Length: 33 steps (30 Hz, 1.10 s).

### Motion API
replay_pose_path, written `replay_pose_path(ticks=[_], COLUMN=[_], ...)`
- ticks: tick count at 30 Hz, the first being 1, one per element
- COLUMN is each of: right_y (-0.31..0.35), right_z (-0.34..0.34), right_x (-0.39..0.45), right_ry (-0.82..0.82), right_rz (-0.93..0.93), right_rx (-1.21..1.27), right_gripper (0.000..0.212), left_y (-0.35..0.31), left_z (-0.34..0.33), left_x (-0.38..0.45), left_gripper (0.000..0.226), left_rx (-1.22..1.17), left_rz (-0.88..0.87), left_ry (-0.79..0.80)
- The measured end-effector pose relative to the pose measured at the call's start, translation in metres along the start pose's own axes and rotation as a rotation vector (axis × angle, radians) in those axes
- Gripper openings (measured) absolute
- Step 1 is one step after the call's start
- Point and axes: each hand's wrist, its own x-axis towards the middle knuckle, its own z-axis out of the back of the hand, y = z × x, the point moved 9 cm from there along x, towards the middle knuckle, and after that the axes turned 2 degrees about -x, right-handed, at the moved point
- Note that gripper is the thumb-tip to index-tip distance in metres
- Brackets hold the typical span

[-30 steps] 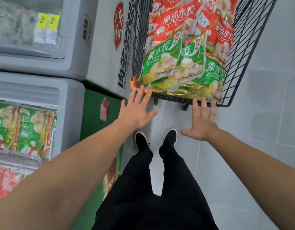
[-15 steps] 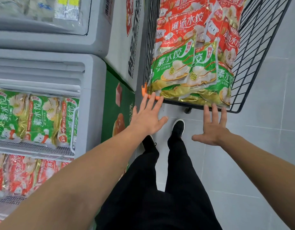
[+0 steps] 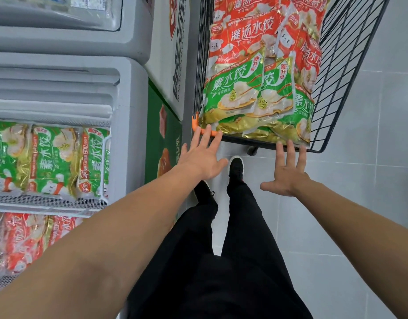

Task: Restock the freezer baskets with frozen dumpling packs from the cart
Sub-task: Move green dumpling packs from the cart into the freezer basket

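Observation:
A black wire cart (image 3: 350,72) stands ahead of me, piled with green dumpling packs (image 3: 235,93) in front and red dumpling packs (image 3: 251,31) behind. My left hand (image 3: 202,157) reaches flat toward the cart's near left corner, fingertips at its orange corner guard (image 3: 195,124). My right hand (image 3: 287,171) is spread flat just below the cart's near rim, holding nothing. At left, the open freezer holds a white wire basket (image 3: 104,171) of green packs (image 3: 53,160), with red packs (image 3: 23,242) in the section below it.
The grey freezer body (image 3: 129,116) and a second closed freezer (image 3: 67,40) line the left side. My legs and black shoes (image 3: 236,166) stand on the grey tiled floor (image 3: 359,203) between freezer and cart. A cart wheel (image 3: 252,150) shows under the rim.
The view has swung left and down, bringing more of the freezer baskets into sight. Both hands stay stretched flat toward the cart's near edge, holding nothing.

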Motion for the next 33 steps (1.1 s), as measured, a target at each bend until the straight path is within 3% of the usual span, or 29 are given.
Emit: replay_pose_path(ticks=[4,8,10,15,18,21,27,33], right_y=[-0.001,0.008,0.020,0.049,0.050,0.054,0.072,-0.006], right_z=[0.026,0.107,0.144,0.217,0.227,0.216,0.226,0.234], right_x=[-0.013,-0.033,-0.043,-0.041,0.003,0.041,0.055,0.037], right_ry=[-0.123,-0.415,-0.487,-0.623,-0.496,-0.297,-0.345,-0.330], right_rz=[0.011,0.074,0.144,0.304,0.207,0.128,0.190,0.190], right_rx=[0.048,0.070,0.202,0.370,0.433,0.522,0.567,0.755], right_gripper=[0.108,0.035,0.019,0.018,0.038,0.029,0.028,0.027], left_y=[0.001,-0.006,-0.015,-0.020,-0.020,-0.019,-0.002,-0.021], left_z=[0.008,0.054,0.080,0.129,0.145,0.157,0.169,0.153], left_x=[0.000,0.005,0.004,0.004,0.007,0.005,0.001,0.044], left_gripper=[0.077,0.060,0.050,0.047,0.047,0.044,0.038,0.046], left_rx=[-0.034,-0.264,-0.362,-0.484,-0.566,-0.635,-0.702,-0.820], left_rz=[-0.006,0.056,0.056,0.082,0.120,0.149,0.267,0.334], left_ry=[-0.053,-0.276,-0.332,-0.404,-0.430,-0.461,-0.506,-0.417])
